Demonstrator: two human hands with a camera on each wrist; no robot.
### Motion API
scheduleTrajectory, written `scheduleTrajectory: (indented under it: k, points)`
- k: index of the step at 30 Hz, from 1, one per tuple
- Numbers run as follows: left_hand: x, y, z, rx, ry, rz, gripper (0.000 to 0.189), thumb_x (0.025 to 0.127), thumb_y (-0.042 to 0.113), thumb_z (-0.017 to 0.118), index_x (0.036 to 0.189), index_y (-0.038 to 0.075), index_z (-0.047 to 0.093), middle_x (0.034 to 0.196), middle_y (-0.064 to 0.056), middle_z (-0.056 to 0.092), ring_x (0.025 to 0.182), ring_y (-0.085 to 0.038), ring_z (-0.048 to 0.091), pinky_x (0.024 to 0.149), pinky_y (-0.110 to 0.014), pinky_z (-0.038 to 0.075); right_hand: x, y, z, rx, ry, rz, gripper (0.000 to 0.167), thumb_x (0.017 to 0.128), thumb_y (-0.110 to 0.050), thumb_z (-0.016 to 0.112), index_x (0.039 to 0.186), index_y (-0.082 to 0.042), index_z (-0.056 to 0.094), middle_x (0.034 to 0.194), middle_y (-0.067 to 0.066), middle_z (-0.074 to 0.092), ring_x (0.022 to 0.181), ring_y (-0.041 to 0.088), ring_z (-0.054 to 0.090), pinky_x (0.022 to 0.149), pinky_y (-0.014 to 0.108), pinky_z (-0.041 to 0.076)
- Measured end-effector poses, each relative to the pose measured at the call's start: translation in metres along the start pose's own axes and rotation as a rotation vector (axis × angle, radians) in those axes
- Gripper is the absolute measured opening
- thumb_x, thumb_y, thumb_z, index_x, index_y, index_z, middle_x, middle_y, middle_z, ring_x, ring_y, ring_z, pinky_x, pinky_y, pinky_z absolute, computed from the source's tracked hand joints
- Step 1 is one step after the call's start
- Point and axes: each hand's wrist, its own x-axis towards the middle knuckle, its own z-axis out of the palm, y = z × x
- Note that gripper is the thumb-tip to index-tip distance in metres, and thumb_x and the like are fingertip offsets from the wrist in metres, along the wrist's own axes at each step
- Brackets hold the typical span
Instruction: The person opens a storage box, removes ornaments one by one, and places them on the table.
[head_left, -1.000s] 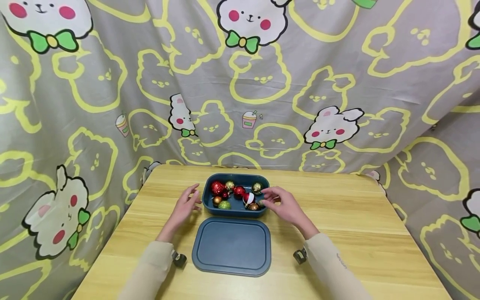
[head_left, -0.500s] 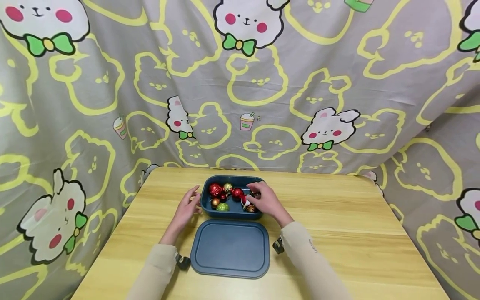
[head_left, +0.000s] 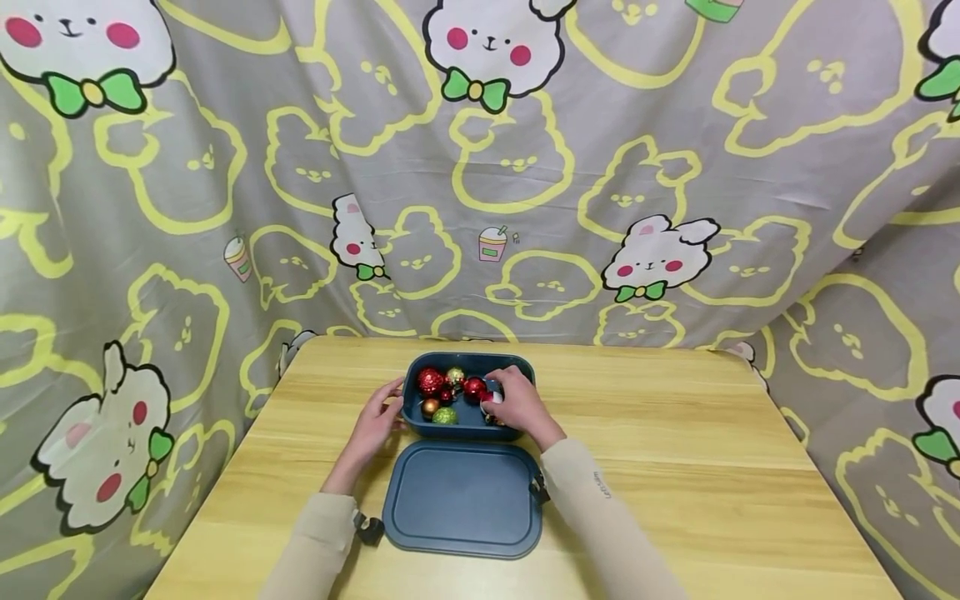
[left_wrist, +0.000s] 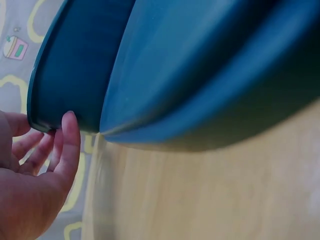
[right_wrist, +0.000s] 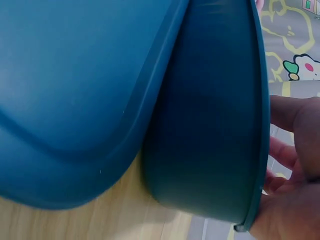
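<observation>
A dark blue lidless box point(head_left: 465, 432) holds several shiny Christmas baubles, among them a big red one point(head_left: 430, 381), a light gold one point(head_left: 455, 377), an orange one point(head_left: 430, 407) and a green one point(head_left: 445, 416). My left hand point(head_left: 377, 419) rests loosely bent fingers against the box's left end; in the left wrist view a fingertip point(left_wrist: 70, 120) lies by its wall. Over the box's right half, my right hand point(head_left: 519, 403) reaches in with bent fingers around a red-and-white bauble point(head_left: 494, 397). Whether it grips this bauble is hidden; the box wall blocks the right wrist view.
The flat blue lid point(head_left: 462, 500) lies on the wooden table point(head_left: 675, 433) just in front of the box. Behind the table hangs a grey curtain point(head_left: 555, 200) with bunny prints. A small black wrist device point(head_left: 368, 528) sits at the left cuff.
My right hand has moved left from the box's right rim to over the red-and-white bauble. My left hand has come in against the box's left end. The lid has not moved.
</observation>
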Motion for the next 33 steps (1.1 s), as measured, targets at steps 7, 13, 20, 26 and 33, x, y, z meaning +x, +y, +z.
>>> scheduleTrajectory:
  k: [7, 13, 20, 26, 33]
  points:
    - [-0.003, 0.002, 0.001, -0.003, -0.016, 0.02, 0.047, 0.11, 0.007, 0.048, 0.156, 0.001, 0.042, 0.138, -0.029, 0.044, 0.084, -0.013, 0.059, 0.072, -0.031, 0.064, 0.004, 0.001, 0.008, -0.075, -0.021, 0.018, 0.048, 0.086, -0.019, 0.085, 0.13, -0.007, 0.069, 0.122, 0.014, 0.059, 0.102, 0.028, 0.059, 0.092, 0.045, 0.057]
    - [-0.002, 0.003, 0.001, 0.009, -0.012, 0.03, 0.046, 0.11, 0.008, 0.047, 0.155, 0.0, 0.043, 0.137, -0.03, 0.045, 0.084, -0.017, 0.06, 0.072, -0.034, 0.065, 0.006, 0.002, 0.011, -0.118, -0.012, 0.006, 0.047, 0.085, -0.019, 0.087, 0.127, -0.007, 0.07, 0.12, 0.013, 0.061, 0.101, 0.029, 0.06, 0.091, 0.045, 0.058]
    - [-0.001, 0.001, 0.001, 0.026, -0.01, 0.034, 0.045, 0.11, 0.007, 0.047, 0.155, 0.004, 0.045, 0.135, -0.027, 0.046, 0.084, -0.014, 0.06, 0.073, -0.031, 0.066, 0.003, 0.003, 0.013, -0.158, -0.001, -0.014, 0.043, 0.084, -0.02, 0.088, 0.121, -0.007, 0.071, 0.116, 0.014, 0.064, 0.094, 0.028, 0.061, 0.085, 0.045, 0.059]
    - [-0.001, 0.003, 0.002, 0.03, -0.004, 0.054, 0.045, 0.109, 0.005, 0.047, 0.154, 0.001, 0.046, 0.124, -0.024, 0.046, 0.081, -0.013, 0.06, 0.071, -0.03, 0.065, 0.003, 0.002, 0.014, -0.182, -0.009, -0.012, 0.037, 0.085, -0.02, 0.087, 0.116, -0.008, 0.072, 0.113, 0.013, 0.064, 0.092, 0.027, 0.061, 0.086, 0.044, 0.06]
    - [-0.001, 0.005, 0.003, 0.041, -0.002, 0.077, 0.044, 0.109, 0.004, 0.047, 0.153, -0.004, 0.045, 0.114, -0.022, 0.046, 0.083, -0.015, 0.056, 0.069, -0.025, 0.064, 0.004, 0.001, 0.013, -0.194, -0.004, -0.032, 0.035, 0.084, -0.019, 0.087, 0.114, -0.007, 0.074, 0.112, 0.013, 0.065, 0.093, 0.027, 0.061, 0.084, 0.043, 0.059]
